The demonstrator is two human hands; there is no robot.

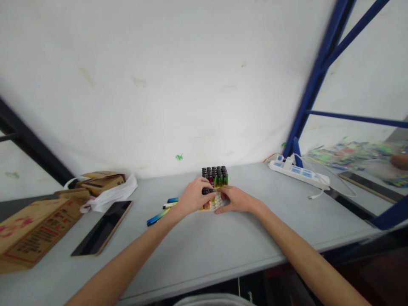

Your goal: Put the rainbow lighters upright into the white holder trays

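A block of upright lighters [219,175] with black tops and coloured bodies stands near the wall. In front of it is a white holder [216,203] with several more lighters at its left side. My left hand [194,193] is curled over the black tops there, its fingers closed around one; the fingertips partly hide it. My right hand [235,199] grips the right side of the white holder, with the thumb at its near corner and the fingers behind. Several loose lighters [157,217], blue, green and white, lie left of my left hand.
On the left are a cardboard box [41,225], a white plastic bag [110,195] and a dark tablet-like slab [103,227]. A white power strip [299,174] with cables lies right, beside a blue metal frame [314,85]. Another person's hand [400,161] shows beyond it.
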